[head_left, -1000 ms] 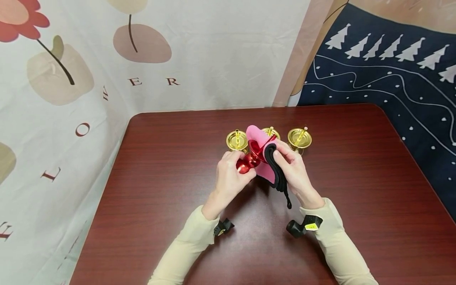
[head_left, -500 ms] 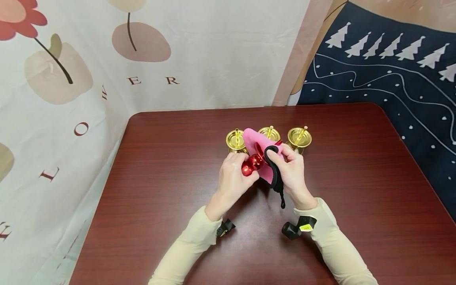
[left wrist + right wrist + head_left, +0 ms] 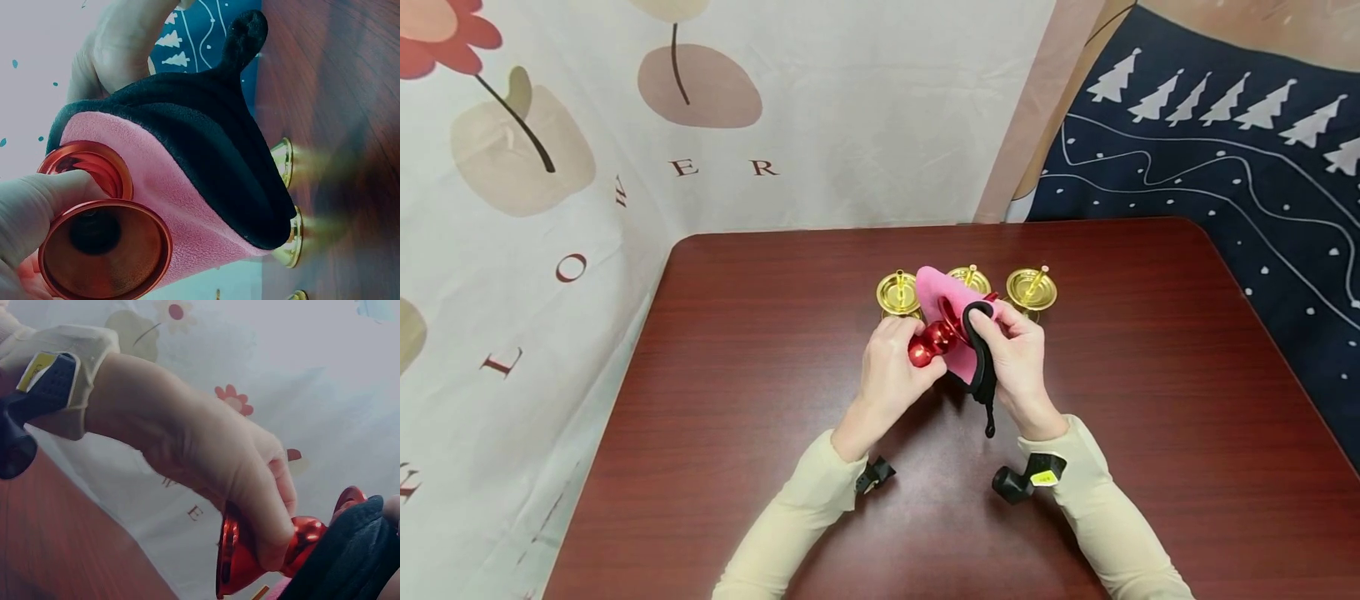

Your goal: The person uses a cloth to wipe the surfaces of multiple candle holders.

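My left hand (image 3: 887,371) grips a shiny red metal candlestick (image 3: 937,337) around its stem, by the flared base that opens toward the left wrist view. In my right hand (image 3: 1018,367) is a folded fleece cloth (image 3: 936,287), pink on one face and black on the other, with a black loop (image 3: 247,37) at its corner. The right thumb presses the black side. The cloth wraps behind the far end of the red candlestick, where a round red dish (image 3: 87,162) shows against the pink face. Part of the candlestick's tip is hidden by the cloth.
Three gold candlesticks stand in a row behind the hands: a left one (image 3: 897,293), a middle one (image 3: 973,279) partly covered by the cloth, and a right one (image 3: 1032,289). All are on the dark red wooden table (image 3: 760,417), near its back edge.
My right hand and the cloth have shifted a little, the cloth's black loop swinging left. The red candlestick has moved slightly right. Both holds stay the same.
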{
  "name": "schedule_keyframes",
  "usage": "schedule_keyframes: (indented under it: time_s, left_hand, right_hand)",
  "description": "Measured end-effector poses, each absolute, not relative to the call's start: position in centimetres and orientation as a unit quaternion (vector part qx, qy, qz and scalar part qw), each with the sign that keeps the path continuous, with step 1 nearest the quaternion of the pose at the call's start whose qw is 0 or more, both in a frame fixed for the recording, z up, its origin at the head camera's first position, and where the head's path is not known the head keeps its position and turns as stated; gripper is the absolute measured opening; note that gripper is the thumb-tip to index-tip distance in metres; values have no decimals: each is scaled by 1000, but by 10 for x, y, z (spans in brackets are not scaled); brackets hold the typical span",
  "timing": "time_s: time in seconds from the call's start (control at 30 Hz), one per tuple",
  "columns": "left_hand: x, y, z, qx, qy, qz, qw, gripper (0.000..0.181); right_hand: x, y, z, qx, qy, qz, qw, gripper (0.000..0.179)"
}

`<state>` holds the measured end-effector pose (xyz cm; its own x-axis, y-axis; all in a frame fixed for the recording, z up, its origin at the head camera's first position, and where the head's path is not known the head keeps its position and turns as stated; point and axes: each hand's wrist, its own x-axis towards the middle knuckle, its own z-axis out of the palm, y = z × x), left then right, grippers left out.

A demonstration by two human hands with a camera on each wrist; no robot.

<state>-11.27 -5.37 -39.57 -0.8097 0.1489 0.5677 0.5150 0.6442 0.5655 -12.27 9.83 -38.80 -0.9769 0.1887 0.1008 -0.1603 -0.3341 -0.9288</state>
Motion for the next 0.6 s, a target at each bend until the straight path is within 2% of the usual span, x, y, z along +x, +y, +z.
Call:
schedule_keyframes:
  time_s: [0.13, 0.33, 0.47, 0.6]
  left_hand:
    - [-113, -54, -397, -186, -875, -379, 238, 25]
    - [-114, -56, -397, -187, -871, -383, 245, 25]
    - [-114, -56, -397, -192, -869, -380, 253, 24]
    - [-113, -55, -397, -196, -871, -371, 255, 24]
  right_hand:
    - [-121, 100, -388, -33, -559, 824, 91, 24]
    - [-115, 100, -389, -27, -584, 805, 100, 25]
    - [-116, 101, -390, -5, -615, 780, 112, 22]
    - [-119, 101, -394, -10, -622, 769, 148, 21]
